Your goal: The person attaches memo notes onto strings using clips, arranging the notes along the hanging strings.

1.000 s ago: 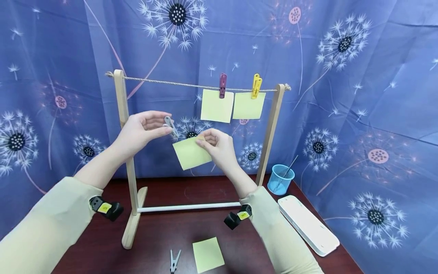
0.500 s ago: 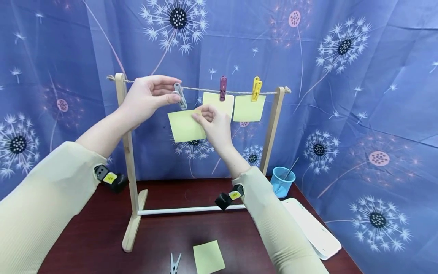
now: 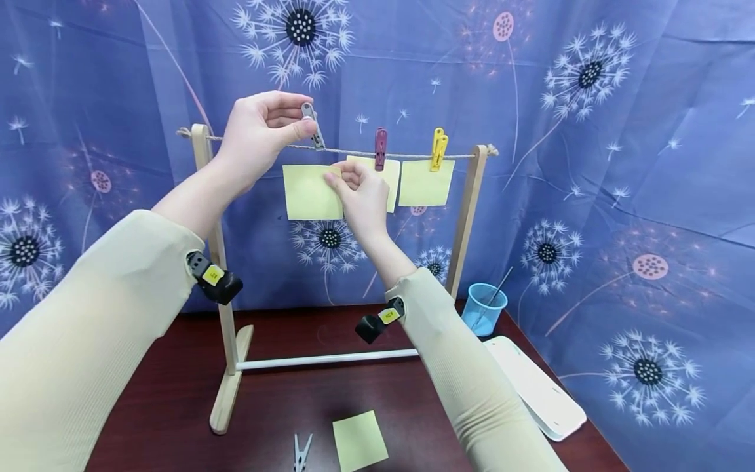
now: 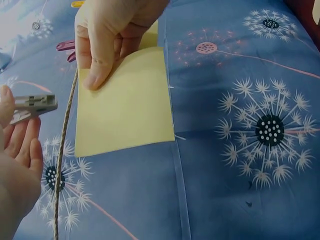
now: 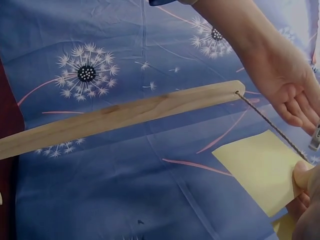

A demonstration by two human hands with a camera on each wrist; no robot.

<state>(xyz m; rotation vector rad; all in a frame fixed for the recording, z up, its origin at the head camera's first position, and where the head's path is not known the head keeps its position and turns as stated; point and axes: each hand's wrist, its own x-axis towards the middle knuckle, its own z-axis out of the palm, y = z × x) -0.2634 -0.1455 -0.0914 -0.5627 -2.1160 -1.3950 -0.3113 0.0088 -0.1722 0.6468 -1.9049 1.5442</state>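
Observation:
My left hand (image 3: 262,134) pinches a grey clothespin (image 3: 313,126) between thumb and fingers, just above the rope (image 3: 342,151). Below the rope, my right hand (image 3: 361,193) pinches a yellow paper square (image 3: 312,193) near its upper right corner. The paper's top edge lies close under the rope; in the left wrist view the paper (image 4: 125,105) hangs beside it. Two other yellow squares hang on the rope, one under a purple clothespin (image 3: 381,148) and partly hidden by my right hand, the other (image 3: 426,183) under a yellow clothespin (image 3: 438,149).
Wooden posts (image 3: 468,223) and a white bar (image 3: 327,359) form the rope's stand. On the dark table lie another grey clothespin (image 3: 302,452) and a yellow paper square (image 3: 360,440). A blue mesh cup (image 3: 483,310) and a white case (image 3: 537,390) are at the right.
Both hands have risen toward the rope, the left with the grey clothespin, the right with the paper. The paper has gone from tilted to nearly level.

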